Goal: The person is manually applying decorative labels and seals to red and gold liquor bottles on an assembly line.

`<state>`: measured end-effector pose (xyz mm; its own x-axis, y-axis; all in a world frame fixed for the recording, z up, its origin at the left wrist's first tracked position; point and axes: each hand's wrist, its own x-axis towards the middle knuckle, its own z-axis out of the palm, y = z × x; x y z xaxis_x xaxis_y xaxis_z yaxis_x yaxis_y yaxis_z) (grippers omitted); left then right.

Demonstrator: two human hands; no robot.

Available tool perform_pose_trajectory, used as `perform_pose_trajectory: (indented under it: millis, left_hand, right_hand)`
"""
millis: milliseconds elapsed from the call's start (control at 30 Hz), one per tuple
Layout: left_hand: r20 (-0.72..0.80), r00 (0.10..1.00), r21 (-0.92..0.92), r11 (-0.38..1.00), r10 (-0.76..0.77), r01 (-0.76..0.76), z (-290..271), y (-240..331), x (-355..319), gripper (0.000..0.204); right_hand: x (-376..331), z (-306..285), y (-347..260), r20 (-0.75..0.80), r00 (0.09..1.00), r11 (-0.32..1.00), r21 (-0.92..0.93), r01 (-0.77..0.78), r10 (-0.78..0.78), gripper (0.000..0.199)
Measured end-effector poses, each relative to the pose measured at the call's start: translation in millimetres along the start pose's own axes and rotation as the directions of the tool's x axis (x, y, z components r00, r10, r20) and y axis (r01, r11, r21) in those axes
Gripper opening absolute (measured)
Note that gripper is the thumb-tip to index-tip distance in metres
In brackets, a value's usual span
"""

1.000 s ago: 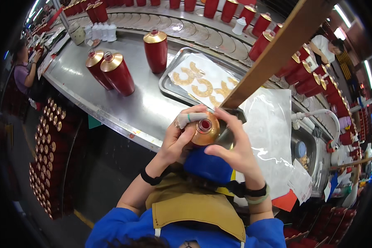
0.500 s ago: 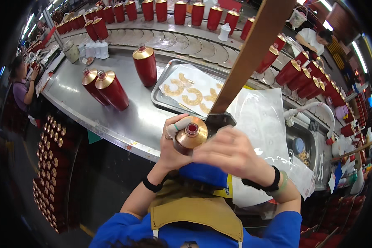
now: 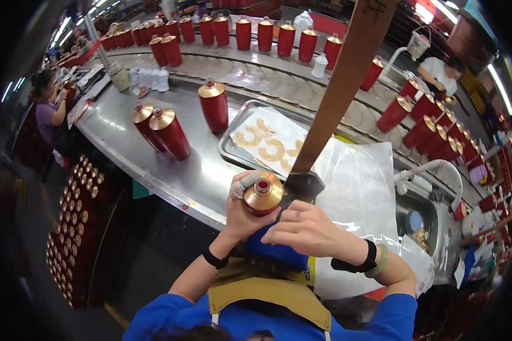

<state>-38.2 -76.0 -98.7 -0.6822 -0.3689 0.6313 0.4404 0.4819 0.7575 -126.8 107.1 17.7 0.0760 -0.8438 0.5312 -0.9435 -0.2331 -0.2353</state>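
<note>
My left hand (image 3: 239, 215) is wrapped round a red bottle with a gold shoulder (image 3: 264, 199), its uncapped neck facing up. A pale cover with a green band sits on one finger of that hand. Close by on the right, my right hand (image 3: 308, 229) has its fingers curled and pressed together, just below the bottle's side. Whatever those fingers may hold is hidden. Beyond the bottle lies a metal tray (image 3: 226, 149) lined with white paper, bearing several thin gold crescent pieces (image 3: 272, 150).
Three similar red bottles (image 3: 173, 138) stand on the steel table (image 3: 119, 133). A brown post (image 3: 338, 79) slants up from a dark bracket (image 3: 305, 186). White sheeting (image 3: 355, 196) covers the right side, beside a sink (image 3: 435, 227). Behind runs a conveyor (image 3: 256, 71) with many bottles.
My right hand, blurred before beside the bottle, has drawn slightly down and left, with its fingers curled. The left hand keeps its hold on the bottle. The whole view has shifted slightly.
</note>
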Motion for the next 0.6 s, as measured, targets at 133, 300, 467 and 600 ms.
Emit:
perform_pose_trajectory:
  millis: [133, 300, 467, 600]
  left_hand:
    - [0.082, 0.975, -0.270, 0.937, -0.206, 0.221, 0, 4, -6, 0.093]
    - [-0.007, 0.998, -0.020, 0.998, -0.054, 0.054, 4, 3, -11, 0.107]
    - [-0.143, 0.987, 0.281, 0.959, 0.069, -0.026, 17, 8, -28, 0.089]
    - [-0.077, 0.997, 0.320, 0.947, 0.011, 0.014, 26, 24, -36, 0.040]
  right_hand:
    - [3, 0, 9, -0.186, 0.982, 0.997, -0.080, 0.013, -0.028, 0.025]
    - [4, -11, 13, 0.001, 0.999, 0.993, 0.110, 0.039, -0.040, 0.023]
    - [-2, -29, 17, -0.280, 0.926, 0.967, 0.037, -0.252, 0.253, 0.030]
    - [-5, -36, 11, -0.354, 0.883, 0.952, 0.097, -0.292, 0.307, 0.026]
